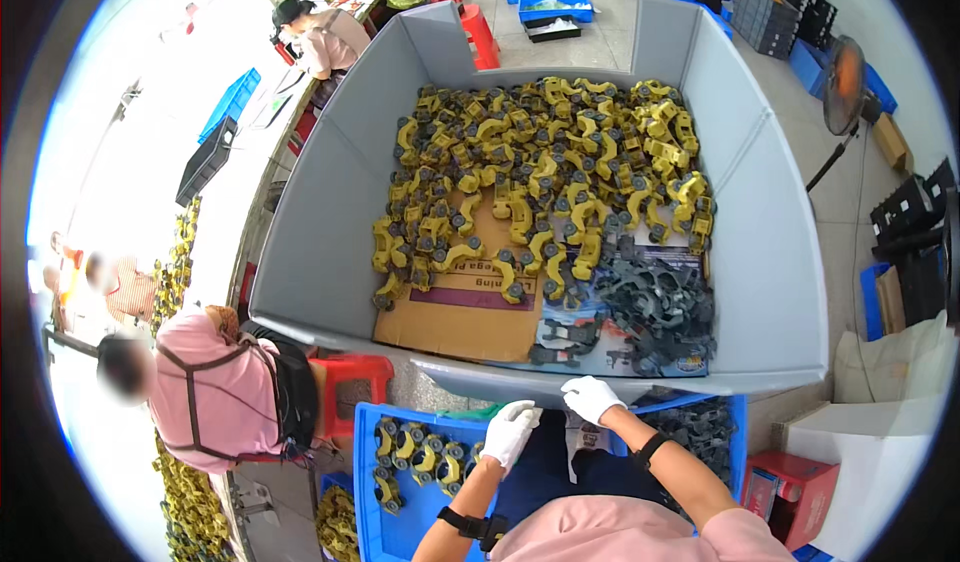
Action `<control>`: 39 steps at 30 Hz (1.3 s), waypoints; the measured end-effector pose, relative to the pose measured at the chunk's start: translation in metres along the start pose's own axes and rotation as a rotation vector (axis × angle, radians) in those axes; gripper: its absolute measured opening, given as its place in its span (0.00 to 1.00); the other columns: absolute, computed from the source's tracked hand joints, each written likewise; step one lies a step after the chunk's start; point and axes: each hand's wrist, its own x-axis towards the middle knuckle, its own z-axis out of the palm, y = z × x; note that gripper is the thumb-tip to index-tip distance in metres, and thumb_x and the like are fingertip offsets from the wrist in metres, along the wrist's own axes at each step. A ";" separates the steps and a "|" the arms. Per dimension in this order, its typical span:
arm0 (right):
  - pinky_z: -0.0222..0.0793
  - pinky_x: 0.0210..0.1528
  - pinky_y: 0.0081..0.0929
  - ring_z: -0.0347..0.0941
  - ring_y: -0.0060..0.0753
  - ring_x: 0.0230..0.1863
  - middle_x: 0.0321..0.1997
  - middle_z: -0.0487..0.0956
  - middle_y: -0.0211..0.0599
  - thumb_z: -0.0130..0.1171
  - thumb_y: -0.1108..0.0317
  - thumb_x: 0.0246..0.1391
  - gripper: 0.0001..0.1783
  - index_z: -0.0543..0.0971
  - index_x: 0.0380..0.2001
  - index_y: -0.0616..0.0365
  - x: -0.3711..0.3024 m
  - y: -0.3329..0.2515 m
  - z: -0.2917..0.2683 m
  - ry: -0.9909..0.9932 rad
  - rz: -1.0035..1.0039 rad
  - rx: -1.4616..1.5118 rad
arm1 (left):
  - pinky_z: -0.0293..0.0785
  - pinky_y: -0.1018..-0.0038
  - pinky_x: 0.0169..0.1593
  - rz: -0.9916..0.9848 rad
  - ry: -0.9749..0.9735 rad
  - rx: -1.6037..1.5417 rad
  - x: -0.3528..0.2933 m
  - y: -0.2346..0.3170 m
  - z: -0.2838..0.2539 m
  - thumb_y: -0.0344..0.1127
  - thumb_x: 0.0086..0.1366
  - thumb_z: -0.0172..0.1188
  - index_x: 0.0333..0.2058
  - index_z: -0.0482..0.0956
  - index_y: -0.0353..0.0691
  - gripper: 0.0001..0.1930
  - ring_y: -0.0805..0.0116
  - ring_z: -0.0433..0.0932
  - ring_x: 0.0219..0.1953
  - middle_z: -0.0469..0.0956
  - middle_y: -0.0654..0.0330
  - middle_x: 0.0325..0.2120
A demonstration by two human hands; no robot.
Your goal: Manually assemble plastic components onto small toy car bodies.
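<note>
Where the left hand (512,432) and the right hand (592,399), both white-gloved, meet the lower middle of the frame, yellow wheeled pieces (545,177) crowd the grey bin (765,252) above

The fingers of both hands are partly curled, and whether they hold anything I cannot tell; a greyish thing (583,437), too unclear to name, shows just below the right hand; the yellow pieces fill the upper and middle parts of the bin, dark grey parts (655,297) lie at its lower right, and bare cardboard (440,330) shows at its lower left; at bottom left of centre, a blue tray (410,532) carries more yellow pieces in rows, near the left hand
</note>
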 end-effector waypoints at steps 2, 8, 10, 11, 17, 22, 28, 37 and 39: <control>0.69 0.54 0.42 0.74 0.54 0.48 0.45 0.79 0.51 0.51 0.57 0.52 0.18 0.82 0.40 0.54 0.035 0.004 0.007 -0.031 0.059 -0.014 | 0.73 0.75 0.45 -0.023 0.008 -0.006 0.032 0.008 -0.016 0.33 0.66 0.55 0.52 0.72 0.35 0.17 0.67 0.79 0.40 0.79 0.56 0.43; 0.70 0.52 0.42 0.75 0.53 0.47 0.45 0.79 0.51 0.52 0.59 0.51 0.17 0.82 0.41 0.52 0.127 0.010 0.005 0.098 0.269 -0.070 | 0.74 0.76 0.40 -0.020 0.137 -0.019 0.139 0.015 -0.055 0.32 0.65 0.55 0.52 0.72 0.36 0.17 0.67 0.79 0.38 0.79 0.55 0.42; 0.71 0.51 0.42 0.75 0.53 0.47 0.45 0.79 0.51 0.53 0.60 0.50 0.17 0.82 0.41 0.51 0.152 0.012 0.001 0.146 0.238 -0.083 | 0.74 0.76 0.40 -0.057 0.143 -0.053 0.160 0.021 -0.053 0.32 0.65 0.55 0.52 0.72 0.36 0.17 0.67 0.79 0.38 0.79 0.55 0.42; 0.71 0.50 0.43 0.75 0.53 0.46 0.44 0.79 0.50 0.54 0.61 0.50 0.16 0.82 0.41 0.50 0.166 0.011 -0.003 0.196 0.184 -0.096 | 0.75 0.76 0.40 -0.076 0.163 -0.087 0.169 0.022 -0.052 0.31 0.65 0.54 0.52 0.72 0.36 0.17 0.67 0.79 0.39 0.79 0.55 0.42; 0.72 0.46 0.44 0.73 0.54 0.46 0.47 0.76 0.47 0.59 0.62 0.47 0.23 0.74 0.48 0.56 0.257 -0.018 0.019 0.243 -0.001 -0.088 | 0.75 0.74 0.45 -0.116 0.143 -0.203 0.186 -0.024 -0.041 0.29 0.64 0.55 0.52 0.72 0.33 0.17 0.66 0.78 0.39 0.77 0.54 0.42; 0.72 0.44 0.45 0.73 0.55 0.44 0.54 0.70 0.50 0.63 0.59 0.45 0.33 0.68 0.57 0.51 0.326 -0.005 0.050 0.290 -0.010 -0.392 | 0.76 0.74 0.46 -0.074 0.118 -0.255 0.185 -0.035 -0.016 0.33 0.66 0.57 0.53 0.70 0.31 0.19 0.64 0.80 0.42 0.78 0.51 0.44; 0.71 0.48 0.40 0.75 0.51 0.43 0.42 0.77 0.49 0.66 0.68 0.42 0.28 0.75 0.51 0.50 0.296 0.016 0.055 0.196 0.042 0.063 | 0.75 0.74 0.46 -0.052 0.218 -0.349 0.185 -0.021 -0.024 0.34 0.66 0.56 0.54 0.70 0.34 0.19 0.64 0.79 0.43 0.77 0.53 0.45; 0.66 0.58 0.31 0.67 0.32 0.57 0.52 0.70 0.32 0.61 0.82 0.45 0.32 0.67 0.55 0.52 0.155 -0.020 -0.006 -0.456 0.155 1.555 | 0.65 0.60 0.60 0.051 -0.040 -0.762 0.176 0.047 -0.022 0.51 0.71 0.46 0.61 0.59 0.43 0.26 0.60 0.69 0.57 0.70 0.55 0.55; 0.65 0.58 0.31 0.66 0.32 0.58 0.53 0.69 0.31 0.63 0.83 0.41 0.33 0.67 0.52 0.49 0.145 -0.014 -0.003 -0.513 0.093 1.612 | 0.70 0.60 0.57 0.071 -0.046 -0.669 0.160 0.081 -0.005 0.47 0.69 0.51 0.60 0.61 0.43 0.25 0.60 0.71 0.56 0.72 0.56 0.53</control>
